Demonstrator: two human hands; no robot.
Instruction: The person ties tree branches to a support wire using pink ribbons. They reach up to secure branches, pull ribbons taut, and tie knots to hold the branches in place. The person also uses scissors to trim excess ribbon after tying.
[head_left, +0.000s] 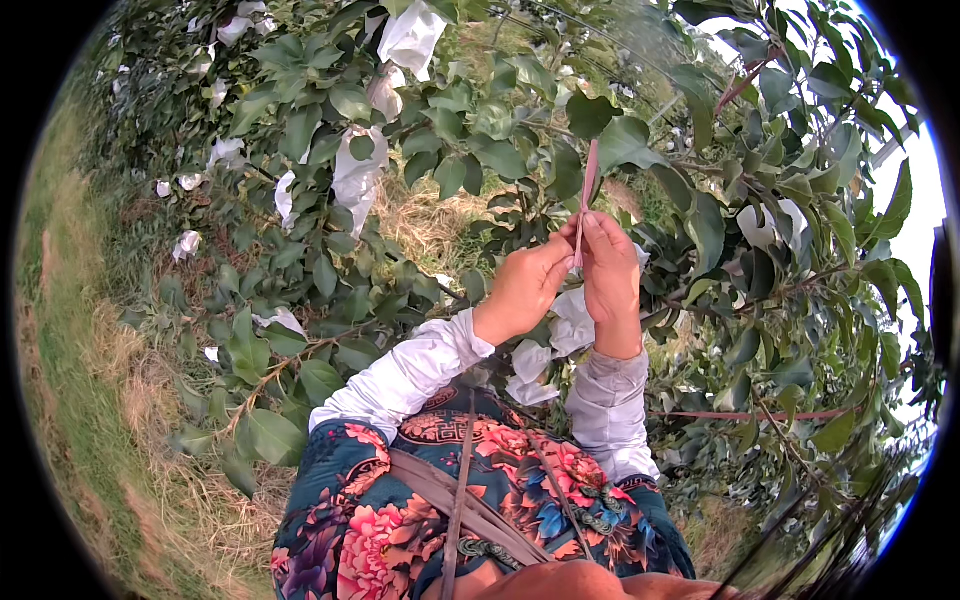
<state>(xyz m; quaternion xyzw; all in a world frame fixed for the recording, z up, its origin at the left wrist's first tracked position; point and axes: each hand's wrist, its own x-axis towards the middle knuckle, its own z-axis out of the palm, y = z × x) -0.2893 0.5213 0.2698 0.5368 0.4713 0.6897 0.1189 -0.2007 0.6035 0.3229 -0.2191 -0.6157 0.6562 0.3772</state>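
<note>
A pink tie strip (589, 176) hangs down among the leaves in front of me and runs between my fingers. My left hand (521, 289) pinches it near its lower part. Close against it, my right hand (611, 266) grips the strip with thumb and fingers a little higher. The short lower end sticks out between the two hands. Above, the strip's upper end meets the foliage of a leafy branch (630, 142), where leaves hide how it is fastened. White bags (571, 322) hang just below my hands, partly behind my right wrist.
More white bags (360, 172) hang in the trees at left. A leafy shoot (277, 371) reaches toward my left sleeve. A reddish strap (750, 415) stretches through the foliage at right. Brown straps (457, 495) cross my flowered garment. Grass (82, 420) lies along the left.
</note>
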